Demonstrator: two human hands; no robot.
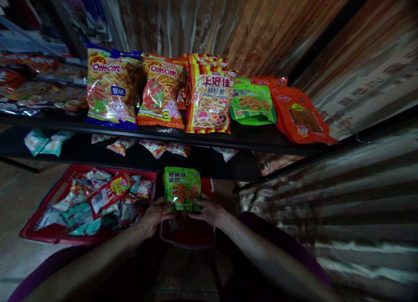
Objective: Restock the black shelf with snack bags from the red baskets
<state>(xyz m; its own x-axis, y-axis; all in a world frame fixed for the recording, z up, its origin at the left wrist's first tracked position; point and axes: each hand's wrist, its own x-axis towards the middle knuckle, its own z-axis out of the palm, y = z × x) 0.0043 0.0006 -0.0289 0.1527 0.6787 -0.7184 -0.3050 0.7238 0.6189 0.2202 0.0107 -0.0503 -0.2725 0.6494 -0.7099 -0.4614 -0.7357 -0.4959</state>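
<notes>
Here, the person's left hand point(157, 217) and right hand point(209, 210) hold a green pouch point(182, 188) between them, the fingers of each closed on one of its lower corners. The pouch is front side out, in front of the edge of the lower shelf point(225, 171) and above a red container point(187, 241). To its left, a red basket point(48, 238) is heaped with small packets, a red packet point(111, 194) lying slanted on top.

The upper shelf point(209, 139) carries a row of snacks: dark packets point(39, 90) at the far left, then a purple-edged bag point(109, 93), an orange bag point(160, 93), a Prawn Crackers bag point(210, 99), another green pouch point(252, 102) like the held one, and orange packets point(302, 114) leaning at the right. More small packets lie along the lower shelf, among them two teal packets point(48, 142).
</notes>
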